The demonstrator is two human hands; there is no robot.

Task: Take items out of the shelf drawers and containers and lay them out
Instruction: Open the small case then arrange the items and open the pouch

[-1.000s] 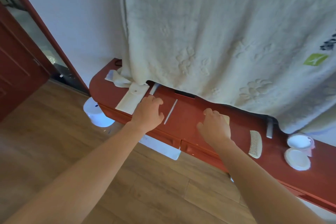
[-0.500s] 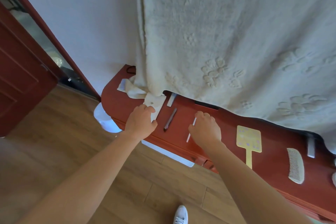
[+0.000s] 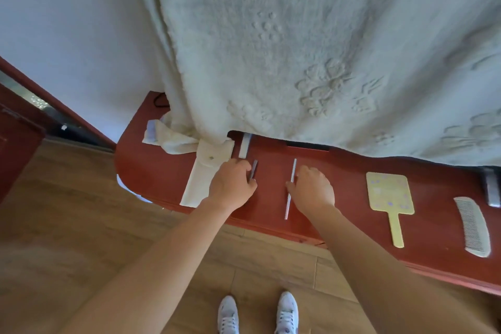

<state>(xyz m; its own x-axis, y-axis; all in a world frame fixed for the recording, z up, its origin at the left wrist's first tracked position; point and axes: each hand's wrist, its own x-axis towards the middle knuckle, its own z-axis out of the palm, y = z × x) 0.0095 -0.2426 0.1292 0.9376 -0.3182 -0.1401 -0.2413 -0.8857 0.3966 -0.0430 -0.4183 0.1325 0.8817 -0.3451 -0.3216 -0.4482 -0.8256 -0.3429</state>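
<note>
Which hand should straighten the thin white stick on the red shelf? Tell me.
Right. The right hand already rests against the thin white stick on the red wooden shelf, fingertips touching it. The left hand is busy at the short dark stick further left.

Two bare forearms reach forward and away from the camera, palms facing down. The left hand is curled, knuckles up, its fingertips pinched together around something thin. The right hand lies just beside it, fingers bent and loosely gathered, thumb edge pointing left. Both wrists are straight, the arms roughly parallel and slightly apart.
</note>
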